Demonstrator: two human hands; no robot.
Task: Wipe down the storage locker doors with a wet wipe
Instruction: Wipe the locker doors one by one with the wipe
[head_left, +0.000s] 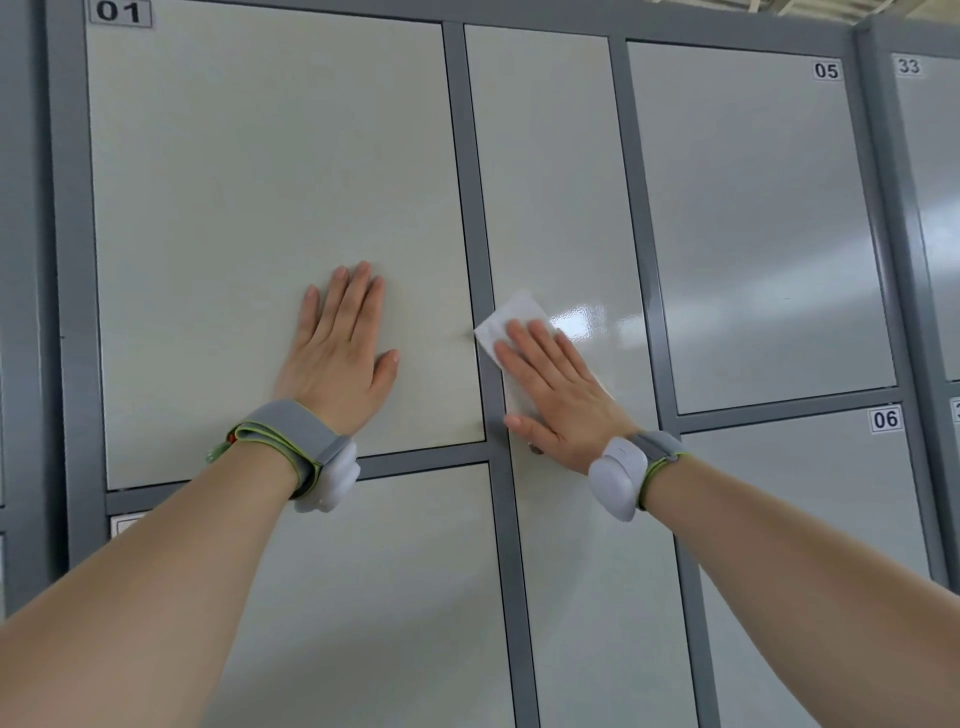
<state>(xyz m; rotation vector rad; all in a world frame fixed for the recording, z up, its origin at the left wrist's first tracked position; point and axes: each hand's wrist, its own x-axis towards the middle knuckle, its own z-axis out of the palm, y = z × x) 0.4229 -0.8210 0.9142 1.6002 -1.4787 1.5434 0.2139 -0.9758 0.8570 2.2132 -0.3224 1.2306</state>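
Note:
A bank of pale grey locker doors in a darker grey frame fills the head view. My left hand lies flat, fingers together, on the door marked 01. My right hand presses a white wet wipe flat against the tall narrow middle door, near its left edge. The wipe's upper corner sticks out above my fingertips; the rest is hidden under my palm. A shiny streak shows on the door just right of the wipe.
Doors 05 and 06 stand to the right, and a further unit with door 33 at the far right. Another door sits below door 01. Each wrist carries a grey band with a white device.

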